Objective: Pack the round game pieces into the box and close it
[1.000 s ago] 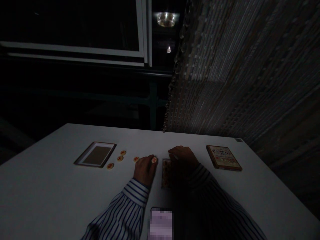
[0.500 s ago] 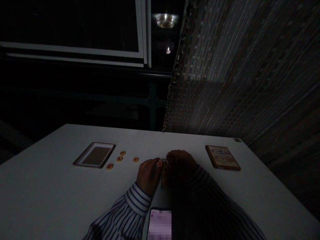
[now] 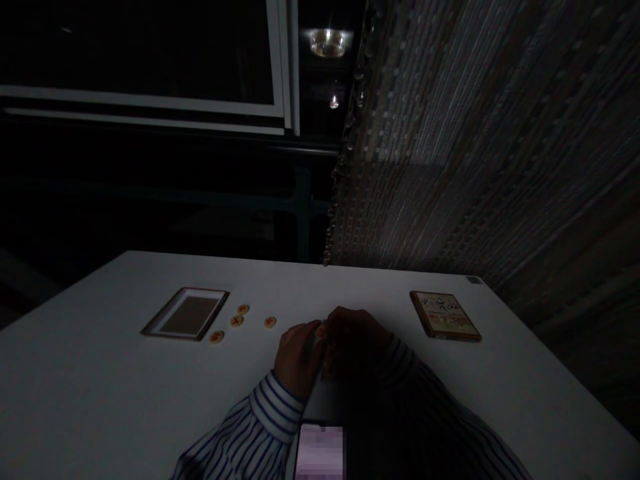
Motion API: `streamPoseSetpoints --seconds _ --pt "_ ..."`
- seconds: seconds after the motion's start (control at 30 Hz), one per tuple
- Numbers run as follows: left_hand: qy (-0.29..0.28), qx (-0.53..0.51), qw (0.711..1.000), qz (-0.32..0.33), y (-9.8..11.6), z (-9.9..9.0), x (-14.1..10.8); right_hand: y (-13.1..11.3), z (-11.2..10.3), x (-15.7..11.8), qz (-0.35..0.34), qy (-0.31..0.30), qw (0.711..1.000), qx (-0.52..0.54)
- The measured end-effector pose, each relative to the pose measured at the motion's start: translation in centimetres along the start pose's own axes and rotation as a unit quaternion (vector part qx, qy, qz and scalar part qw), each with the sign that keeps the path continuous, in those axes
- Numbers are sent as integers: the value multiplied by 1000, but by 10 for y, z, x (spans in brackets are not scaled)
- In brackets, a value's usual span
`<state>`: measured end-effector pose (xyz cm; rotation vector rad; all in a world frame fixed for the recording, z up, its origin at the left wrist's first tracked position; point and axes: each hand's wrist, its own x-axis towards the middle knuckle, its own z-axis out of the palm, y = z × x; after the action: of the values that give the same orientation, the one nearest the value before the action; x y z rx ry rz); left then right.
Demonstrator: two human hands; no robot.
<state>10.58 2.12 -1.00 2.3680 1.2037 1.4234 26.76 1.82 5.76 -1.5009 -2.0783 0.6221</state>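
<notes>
Near the middle of the white table, my left hand (image 3: 299, 353) is closed around the left side of a bag of round pieces (image 3: 329, 365), with its fingertips by a pale disc (image 3: 320, 331) at the top. My right hand (image 3: 361, 333) is closed at the bag's upper right, in deep shadow that hides most of its fingers. The two hands nearly touch. Several round pieces with red marks lie to the left, among them one disc (image 3: 270, 322) apart from the others.
An open shallow box (image 3: 215, 313) sits on the table (image 3: 100, 373) at the left. A box with a printed cover (image 3: 445, 315) lies at the right. A phone (image 3: 320, 453) is at the near edge. Behind hangs a string curtain (image 3: 425, 133).
My right hand has shifted slightly left, closer to my left hand, and now covers part of the bag's top. The view has moved slightly.
</notes>
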Motion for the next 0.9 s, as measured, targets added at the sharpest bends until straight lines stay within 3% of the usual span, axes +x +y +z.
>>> streamPoseSetpoints --seconds 0.3,0.6,0.77,0.9 --pt "-2 -8 1000 9 1 0 1 8 6 -1 -16 -4 997 70" --pt "-20 -35 999 -19 7 -4 3 9 2 -2 -33 -4 997 64" --pt "-27 -76 993 -82 7 -5 2 6 -3 -1 -23 -12 1000 11" --pt "-28 -133 979 -153 3 -2 1 5 -7 2 -55 -28 998 -10"
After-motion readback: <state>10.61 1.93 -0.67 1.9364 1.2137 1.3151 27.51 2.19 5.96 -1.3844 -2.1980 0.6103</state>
